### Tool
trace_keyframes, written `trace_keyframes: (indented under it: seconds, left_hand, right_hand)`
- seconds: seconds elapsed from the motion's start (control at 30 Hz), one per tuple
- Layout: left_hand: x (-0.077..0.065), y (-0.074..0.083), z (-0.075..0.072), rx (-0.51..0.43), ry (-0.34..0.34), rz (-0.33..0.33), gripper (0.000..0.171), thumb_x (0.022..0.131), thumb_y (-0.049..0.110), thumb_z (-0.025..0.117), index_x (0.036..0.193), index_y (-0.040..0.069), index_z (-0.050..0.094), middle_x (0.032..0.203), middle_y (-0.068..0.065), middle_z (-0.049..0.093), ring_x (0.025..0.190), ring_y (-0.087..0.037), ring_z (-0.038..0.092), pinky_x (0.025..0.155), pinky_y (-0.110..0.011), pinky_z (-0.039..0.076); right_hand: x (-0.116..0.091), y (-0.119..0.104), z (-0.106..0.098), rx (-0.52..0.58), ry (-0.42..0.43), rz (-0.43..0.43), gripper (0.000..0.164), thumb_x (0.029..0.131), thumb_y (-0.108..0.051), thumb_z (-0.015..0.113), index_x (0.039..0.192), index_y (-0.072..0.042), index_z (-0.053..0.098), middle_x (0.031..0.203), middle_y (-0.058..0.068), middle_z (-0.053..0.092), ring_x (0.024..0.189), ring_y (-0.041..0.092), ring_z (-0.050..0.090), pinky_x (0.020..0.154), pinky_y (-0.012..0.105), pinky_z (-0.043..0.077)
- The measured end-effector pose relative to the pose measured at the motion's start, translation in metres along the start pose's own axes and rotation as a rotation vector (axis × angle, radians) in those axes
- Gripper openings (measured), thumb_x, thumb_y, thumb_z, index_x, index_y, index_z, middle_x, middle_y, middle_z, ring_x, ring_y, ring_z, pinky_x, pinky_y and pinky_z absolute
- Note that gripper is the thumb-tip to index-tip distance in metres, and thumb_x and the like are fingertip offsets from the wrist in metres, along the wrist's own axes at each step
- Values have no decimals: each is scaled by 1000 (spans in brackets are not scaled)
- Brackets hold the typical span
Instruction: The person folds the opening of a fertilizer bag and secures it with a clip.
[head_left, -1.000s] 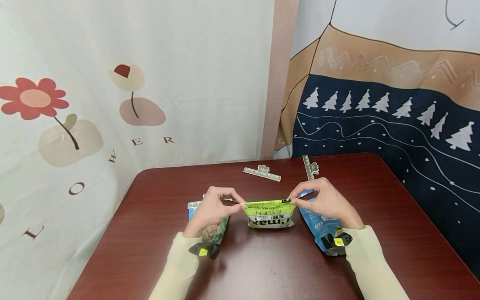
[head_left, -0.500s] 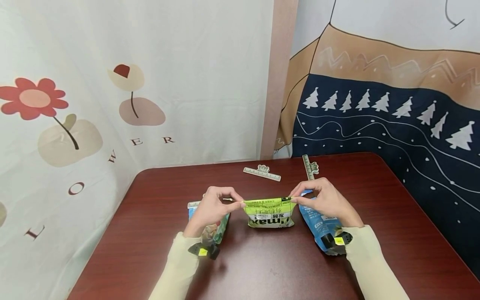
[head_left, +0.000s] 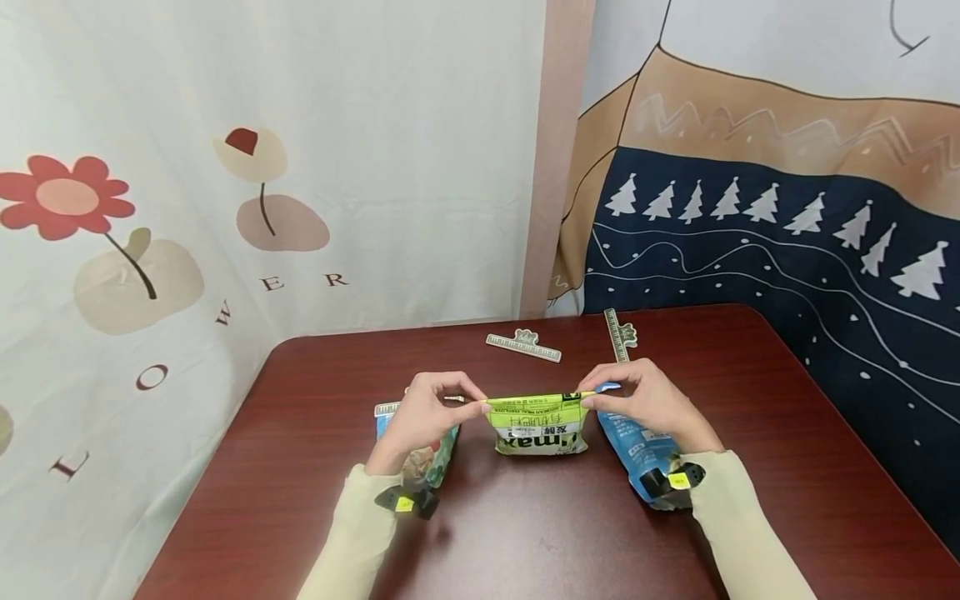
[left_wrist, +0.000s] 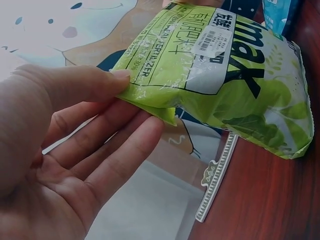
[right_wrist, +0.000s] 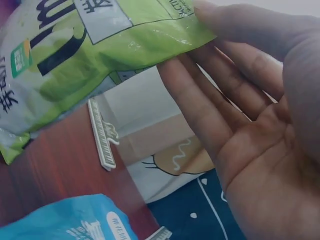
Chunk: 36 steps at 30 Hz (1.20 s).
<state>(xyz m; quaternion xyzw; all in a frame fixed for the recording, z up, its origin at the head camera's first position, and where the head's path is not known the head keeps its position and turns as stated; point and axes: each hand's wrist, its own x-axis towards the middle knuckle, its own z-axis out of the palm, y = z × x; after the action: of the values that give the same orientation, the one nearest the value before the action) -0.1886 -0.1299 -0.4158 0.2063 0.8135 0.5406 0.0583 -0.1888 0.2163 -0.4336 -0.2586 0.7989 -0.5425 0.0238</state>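
Observation:
A green fertilizer bag [head_left: 538, 429] stands upright at the middle of the table, its printed front facing me and its top edge stretched flat. My left hand [head_left: 432, 412] pinches the top's left corner between thumb and fingers. At the right corner my right hand [head_left: 651, 402] pinches the same edge. In the left wrist view the fertilizer bag [left_wrist: 220, 75] shows a folded-over flap under the thumb. The right wrist view has the bag [right_wrist: 95, 55] with the thumb on its front and the fingers behind.
Behind the bag lies a ruler-shaped clip [head_left: 523, 345]; a second such clip [head_left: 621, 335] lies farther right. A blue bag [head_left: 637, 446] rests under my right hand. A patterned bag [head_left: 427, 465] with a clip on its top [head_left: 387, 409] is partly hidden by my left hand.
The bag's top edge has risen very slightly and tilted back a little between my hands. My right fingers have shifted slightly at their corner. The other things have stayed put.

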Motion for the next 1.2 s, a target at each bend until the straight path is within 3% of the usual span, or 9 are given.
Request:
trace_keyframes:
  seconds: [0.23, 0.4, 0.5, 0.63, 0.77, 1.0, 1.2]
  left_hand:
    - [0, 1, 1, 5, 9, -4, 6, 88, 19, 82, 89, 14, 79, 87, -3, 77, 81, -26, 75, 73, -27, 61]
    - [0, 2, 2, 6, 7, -13, 4, 88, 17, 82, 90, 15, 78, 89, -5, 77, 80, -19, 75, 73, -25, 60]
    - [0, 4, 1, 9, 2, -3, 3, 89, 14, 81, 91, 14, 78, 90, -7, 76, 82, -24, 75, 73, -25, 60]
    - [-1, 8, -3, 29, -28, 11, 4, 91, 15, 78, 95, 16, 77, 95, -5, 77, 91, -32, 74, 79, -25, 60]
    - [0, 11, -9, 75, -71, 30, 8, 95, 22, 75, 103, 20, 76, 102, -2, 77, 96, -31, 74, 84, -28, 59]
    - [12, 17, -21, 189, -101, 69, 16, 96, 32, 73, 110, 24, 74, 104, 3, 77, 95, -21, 75, 86, -30, 58]
    - [31, 17, -27, 282, -102, 56, 25, 96, 36, 73, 118, 26, 71, 115, 5, 74, 109, -16, 70, 97, -45, 56]
  right_hand:
    - [-2, 5, 4, 35, 24, -2, 13, 94, -15, 75, 106, -17, 81, 110, 2, 78, 104, 13, 71, 83, 26, 59]
    - [-4, 2, 7, 25, 69, 72, 13, 93, -20, 77, 105, -18, 81, 103, 1, 79, 92, 14, 70, 77, 30, 60]
    - [-6, 1, 8, 18, 88, 109, 13, 91, -23, 79, 103, -20, 81, 99, 0, 80, 86, 15, 69, 73, 33, 60]
    - [-5, 2, 8, 13, 96, 103, 12, 91, -24, 79, 103, -21, 81, 98, 0, 80, 84, 15, 68, 71, 33, 59]
    - [-5, 1, 8, 15, 86, 96, 12, 91, -22, 79, 103, -20, 81, 98, 0, 80, 85, 15, 69, 72, 30, 59]
    - [-6, 0, 8, 18, 62, 93, 12, 92, -21, 78, 104, -20, 81, 101, 0, 80, 88, 15, 70, 74, 37, 61]
    - [-5, 2, 8, 17, 56, 91, 12, 92, -22, 78, 103, -21, 81, 100, -1, 80, 87, 16, 71, 74, 38, 62]
